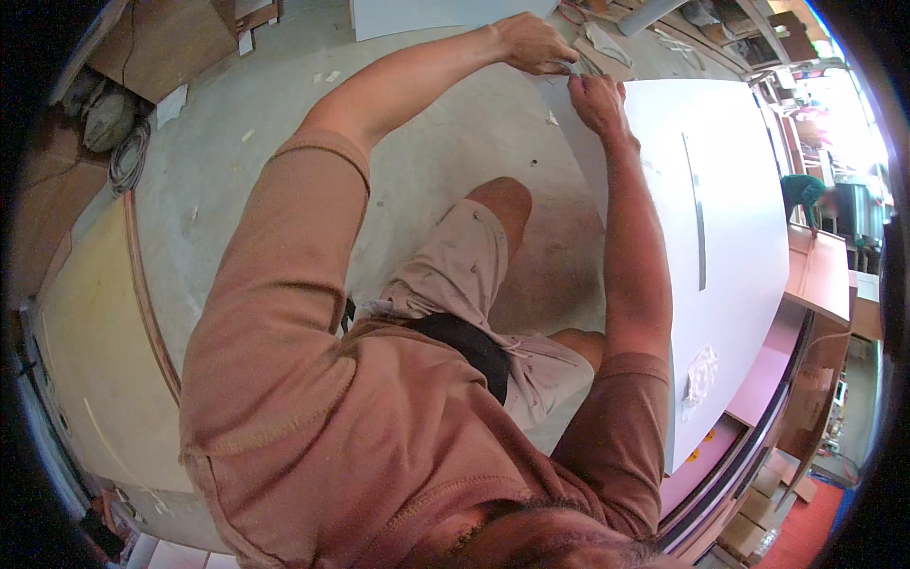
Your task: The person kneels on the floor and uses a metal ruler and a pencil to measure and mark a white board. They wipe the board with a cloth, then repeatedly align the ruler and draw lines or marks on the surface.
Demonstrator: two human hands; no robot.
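A large white panel (730,332) lies to my right, its far left corner by my hands. My left hand (536,44) reaches beyond that corner with its fingers closed. A small greyish bit shows at its fingertips, too small to name. Close beside it, my right hand (599,102) is closed at the panel's far edge, and what it grips is hidden. My right forearm runs along the panel's left edge. On the panel lie a thin grey metal strip (698,213) and, nearer me, a crumpled white tissue or film (701,376).
Left stands a yellowish board (100,351) with a brown edge. A coiled cable (128,161) hangs by cardboard at the far left. Pink boards (758,379) lie beneath the panel's right side. Another person in green (802,197) bends over at the right, beside a brown board (817,266).
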